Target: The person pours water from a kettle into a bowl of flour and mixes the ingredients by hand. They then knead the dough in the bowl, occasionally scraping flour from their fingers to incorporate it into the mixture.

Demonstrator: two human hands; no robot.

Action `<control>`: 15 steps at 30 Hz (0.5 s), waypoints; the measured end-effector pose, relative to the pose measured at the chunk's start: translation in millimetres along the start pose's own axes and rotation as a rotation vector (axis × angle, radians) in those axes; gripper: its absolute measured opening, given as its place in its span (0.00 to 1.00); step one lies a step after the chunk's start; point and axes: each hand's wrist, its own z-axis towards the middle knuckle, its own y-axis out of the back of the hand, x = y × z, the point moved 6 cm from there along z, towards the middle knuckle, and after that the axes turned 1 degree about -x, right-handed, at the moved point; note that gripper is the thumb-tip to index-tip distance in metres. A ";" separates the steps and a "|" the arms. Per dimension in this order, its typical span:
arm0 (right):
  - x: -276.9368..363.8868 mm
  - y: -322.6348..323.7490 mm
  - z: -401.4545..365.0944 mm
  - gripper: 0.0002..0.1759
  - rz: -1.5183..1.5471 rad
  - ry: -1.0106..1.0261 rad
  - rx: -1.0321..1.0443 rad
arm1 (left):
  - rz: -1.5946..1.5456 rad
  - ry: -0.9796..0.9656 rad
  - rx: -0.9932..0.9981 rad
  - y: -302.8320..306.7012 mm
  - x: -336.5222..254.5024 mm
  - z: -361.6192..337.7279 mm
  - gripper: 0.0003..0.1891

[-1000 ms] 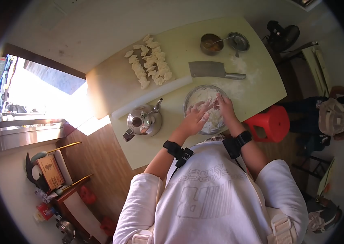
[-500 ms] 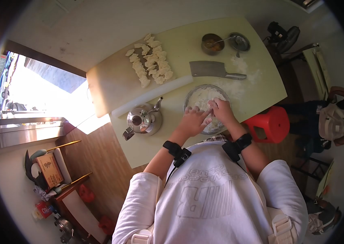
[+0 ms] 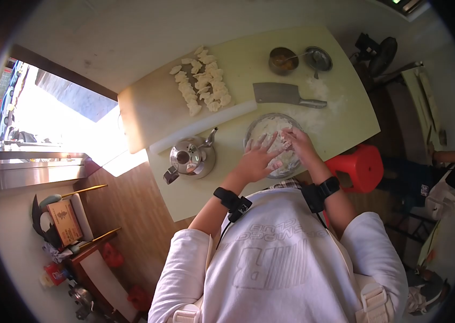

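Note:
A metal bowl (image 3: 247,135) of white flour (image 3: 269,126) sits at the near edge of the table. Over its left part is my left hand (image 3: 259,158), fingers spread and dusted with flour. My right hand (image 3: 299,144) reaches in from the right side, its floury fingers loosely stretched and apart. Neither hand shows anything held, though some fingertips are hard to make out against the flour. A cleaver (image 3: 278,94) lies flat just beyond the bowl. To the left stands a shiny metal kettle (image 3: 192,157).
Several pale dough pieces (image 3: 215,86) lie on a wooden board (image 3: 149,102), beside a long whitish roll (image 3: 206,126). A pot (image 3: 283,61) and a small metal dish (image 3: 318,58) stand at the back. Right of the table are a red stool (image 3: 366,168) and another person (image 3: 418,180).
My hands have moved apart, and both have opened out, fingers more spread over the flour. The other person at the right has shifted toward the frame's edge.

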 end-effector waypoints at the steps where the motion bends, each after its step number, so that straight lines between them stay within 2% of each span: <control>1: 2.0 2.8 -1.9 0.15 0.016 0.035 -0.023 | 0.000 0.000 -0.002 0.6 -0.4 0.4 0.28; 4: 2.4 4.1 -3.0 0.15 0.030 0.022 -0.045 | -0.081 -0.019 0.009 -1.7 -2.8 4.2 0.33; 6: 4.0 -7.6 -6.0 0.15 0.060 -0.028 0.001 | -0.945 0.030 -0.302 8.0 1.5 6.8 0.41; 7: 2.7 -15.7 -7.2 0.16 0.092 -0.081 0.048 | -0.945 0.027 -0.301 7.2 0.7 9.6 0.41; 8: 3.7 -18.4 -7.2 0.16 0.091 -0.080 0.045 | -1.075 0.028 -0.350 9.4 2.6 12.5 0.44; 9: -0.3 -24.4 -7.8 0.17 0.049 -0.160 0.103 | -1.204 0.029 -0.400 11.8 4.7 13.9 0.46; 10: -4.3 -30.8 -8.8 0.18 0.007 -0.240 0.162 | -1.203 0.026 -0.400 13.5 3.6 14.7 0.46; 12: -1.1 -33.4 -10.4 0.18 0.051 -0.188 0.135 | -1.189 0.060 -0.260 11.1 -2.4 18.2 0.46; 15: -1.6 -33.7 -7.6 0.17 0.078 -0.172 0.208 | -1.065 0.055 -0.256 7.2 -3.0 19.8 0.47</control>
